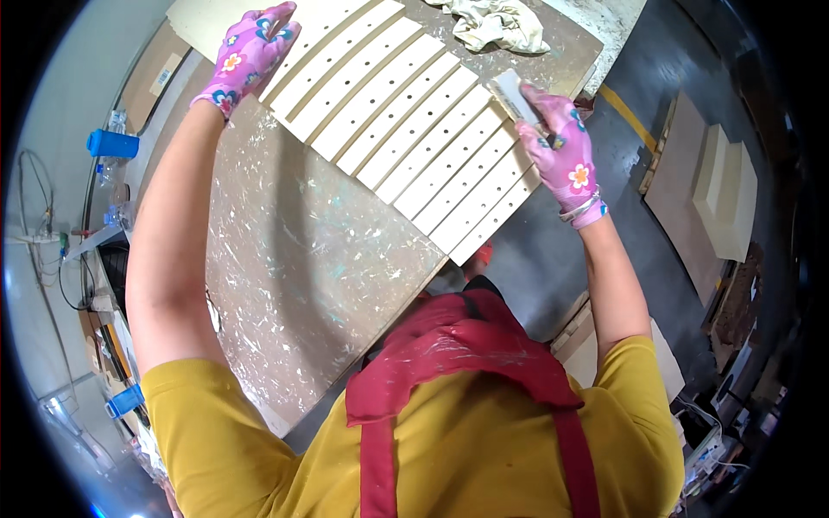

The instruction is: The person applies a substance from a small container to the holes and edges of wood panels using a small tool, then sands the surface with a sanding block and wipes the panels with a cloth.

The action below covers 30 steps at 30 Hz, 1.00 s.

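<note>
A row of pale wooden strips (390,112) with small dark holes lies side by side across the paint-specked workbench (319,250). At their far left end is my left hand (246,56) in a pink flowered glove, touching or just over the strips. Its fingers point away from me and look slightly apart, with nothing visible in them. My right hand (563,147), gloved alike, grips a pale rectangular block (516,97) at the right end of the strips. Thumb and fingers close around the block's near end; its underside is hidden.
A crumpled cream cloth (496,24) lies on the bench's far side. Beyond the right edge, boards (691,194) rest low down near a yellow floor line (629,116). At the left are a blue container (112,143) and hanging cables (39,233).
</note>
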Each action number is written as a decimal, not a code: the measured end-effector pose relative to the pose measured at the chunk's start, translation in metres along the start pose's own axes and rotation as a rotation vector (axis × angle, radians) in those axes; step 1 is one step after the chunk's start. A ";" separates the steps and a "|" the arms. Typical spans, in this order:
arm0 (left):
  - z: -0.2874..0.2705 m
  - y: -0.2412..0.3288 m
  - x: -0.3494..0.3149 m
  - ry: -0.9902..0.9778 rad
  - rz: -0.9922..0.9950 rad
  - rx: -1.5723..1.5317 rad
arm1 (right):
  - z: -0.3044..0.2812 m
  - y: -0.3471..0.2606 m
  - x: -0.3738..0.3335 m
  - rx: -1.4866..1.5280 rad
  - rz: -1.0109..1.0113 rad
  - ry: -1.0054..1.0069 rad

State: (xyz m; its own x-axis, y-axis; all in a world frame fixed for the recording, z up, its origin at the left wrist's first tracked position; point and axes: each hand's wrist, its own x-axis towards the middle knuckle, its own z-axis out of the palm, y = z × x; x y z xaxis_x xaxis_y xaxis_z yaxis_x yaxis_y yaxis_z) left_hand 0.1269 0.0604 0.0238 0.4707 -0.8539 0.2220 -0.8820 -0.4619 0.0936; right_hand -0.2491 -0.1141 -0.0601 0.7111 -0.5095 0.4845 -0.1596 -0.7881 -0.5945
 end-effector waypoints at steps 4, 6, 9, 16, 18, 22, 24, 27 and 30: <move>0.005 0.008 0.000 0.052 -0.027 0.020 | 0.008 -0.007 0.018 -0.001 0.055 -0.044; 0.008 0.008 0.002 0.047 -0.021 0.014 | 0.013 -0.009 0.018 -0.070 -0.011 -0.068; 0.017 -0.009 0.002 0.099 0.070 0.025 | 0.019 -0.035 0.006 -0.148 -0.053 -0.144; 0.018 -0.007 0.002 0.109 0.076 0.023 | 0.056 -0.101 -0.049 0.110 -0.069 -0.362; 0.017 -0.008 0.003 0.100 0.097 0.038 | 0.047 -0.120 -0.048 0.182 -0.115 -0.424; 0.016 -0.008 0.001 0.121 0.161 0.078 | 0.031 -0.111 -0.034 0.076 -0.143 -0.300; 0.014 -0.002 0.001 0.083 0.121 0.028 | 0.029 -0.111 -0.017 0.051 -0.117 -0.197; 0.012 0.002 0.000 0.085 0.097 -0.004 | 0.035 -0.126 -0.006 -0.044 -0.217 -0.320; 0.013 0.001 -0.001 0.108 0.092 0.003 | 0.057 -0.120 -0.006 -0.086 -0.347 -0.348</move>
State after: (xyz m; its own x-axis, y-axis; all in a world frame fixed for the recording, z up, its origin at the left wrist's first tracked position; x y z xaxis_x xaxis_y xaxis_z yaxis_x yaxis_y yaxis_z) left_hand 0.1258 0.0572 0.0113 0.3829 -0.8618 0.3326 -0.9210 -0.3840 0.0654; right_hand -0.1955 0.0032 -0.0280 0.9162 -0.0786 0.3929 0.0810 -0.9240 -0.3737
